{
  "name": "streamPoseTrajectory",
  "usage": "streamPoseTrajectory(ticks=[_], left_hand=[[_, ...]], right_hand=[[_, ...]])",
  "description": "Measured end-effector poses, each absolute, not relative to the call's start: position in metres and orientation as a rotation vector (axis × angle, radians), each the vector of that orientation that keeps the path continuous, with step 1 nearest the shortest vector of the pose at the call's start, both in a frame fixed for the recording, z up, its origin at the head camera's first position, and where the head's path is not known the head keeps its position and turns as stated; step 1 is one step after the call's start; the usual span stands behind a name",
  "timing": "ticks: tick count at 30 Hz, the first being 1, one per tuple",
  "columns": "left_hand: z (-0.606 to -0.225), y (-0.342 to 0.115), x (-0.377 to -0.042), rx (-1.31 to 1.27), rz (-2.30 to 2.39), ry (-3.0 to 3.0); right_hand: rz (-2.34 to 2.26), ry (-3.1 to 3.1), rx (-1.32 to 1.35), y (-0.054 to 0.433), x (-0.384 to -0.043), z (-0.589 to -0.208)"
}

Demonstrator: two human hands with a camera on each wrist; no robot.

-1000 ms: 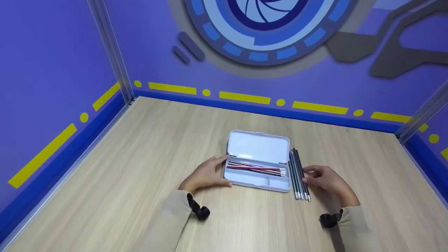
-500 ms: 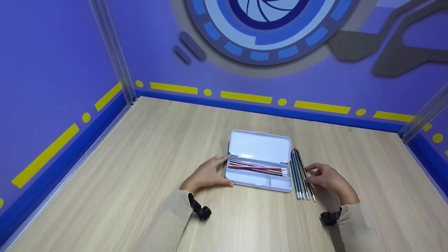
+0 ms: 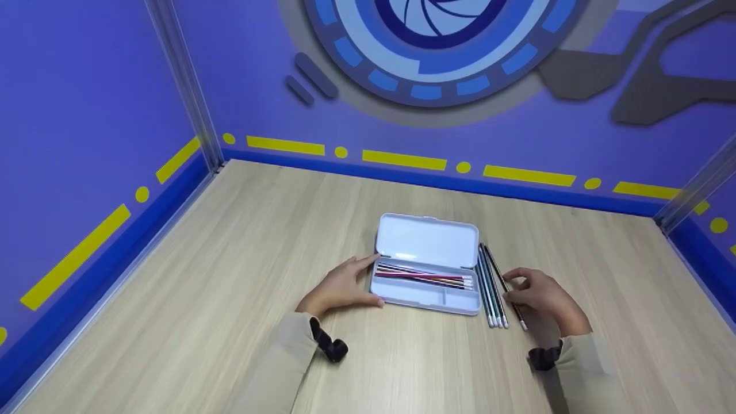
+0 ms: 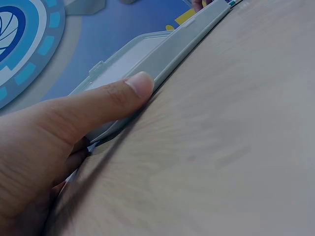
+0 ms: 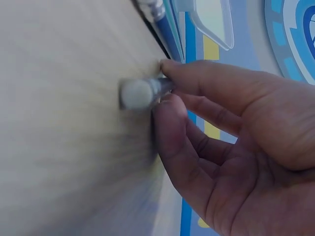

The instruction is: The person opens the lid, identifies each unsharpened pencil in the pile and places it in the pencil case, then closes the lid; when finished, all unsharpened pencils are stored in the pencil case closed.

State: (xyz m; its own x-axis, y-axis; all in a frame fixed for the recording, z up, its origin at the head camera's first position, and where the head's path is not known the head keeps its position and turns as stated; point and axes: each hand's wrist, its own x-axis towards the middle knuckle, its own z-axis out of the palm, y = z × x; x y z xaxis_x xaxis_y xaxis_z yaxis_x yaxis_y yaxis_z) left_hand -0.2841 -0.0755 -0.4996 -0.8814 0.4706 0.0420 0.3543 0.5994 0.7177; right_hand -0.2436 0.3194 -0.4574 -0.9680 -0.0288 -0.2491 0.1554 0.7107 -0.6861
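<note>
A white pencil case (image 3: 428, 238) lies with its lid raised, several pencils (image 3: 422, 278) in its back compartment. My left hand (image 3: 340, 286) holds the case's left end, thumb along the front wall and index finger at the hinge side. In the left wrist view the thumb (image 4: 110, 102) presses that wall. To the right of the case, my right hand (image 3: 543, 299) pinches a dark pencil (image 3: 520, 317) between thumb and fingers; its white eraser (image 5: 137, 96) points at the right wrist camera. Beside it lies a row of several dark and teal pencils (image 3: 492, 290).
The wooden table (image 3: 276, 230) is bounded by blue-purple panels (image 3: 259, 103) with a yellow dashed stripe. The front of the case has a long compartment and a small square compartment (image 3: 461, 298). Black camera mounts (image 3: 332, 347) sit on both wrists.
The right hand has drawn one dark pencil rightward, its eraser end swinging away from the row. The left hand has stayed at the case.
</note>
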Motion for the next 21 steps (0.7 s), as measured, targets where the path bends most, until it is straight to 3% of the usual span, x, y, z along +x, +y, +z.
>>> streamPoseTrajectory(ticks=[6, 21], left_hand=[[-0.5004, -0.0749, -0.2833, 0.657, 1.148, 2.664], [-0.5005, -0.0749, -0.2829, 0.639, 1.165, 2.658]], right_hand=[[-1.115, 2.658, 0.179, 0.3177, -0.2442, -0.4575], [-1.222, 2.651, 0.084, 0.3244, -0.2473, -0.4513]])
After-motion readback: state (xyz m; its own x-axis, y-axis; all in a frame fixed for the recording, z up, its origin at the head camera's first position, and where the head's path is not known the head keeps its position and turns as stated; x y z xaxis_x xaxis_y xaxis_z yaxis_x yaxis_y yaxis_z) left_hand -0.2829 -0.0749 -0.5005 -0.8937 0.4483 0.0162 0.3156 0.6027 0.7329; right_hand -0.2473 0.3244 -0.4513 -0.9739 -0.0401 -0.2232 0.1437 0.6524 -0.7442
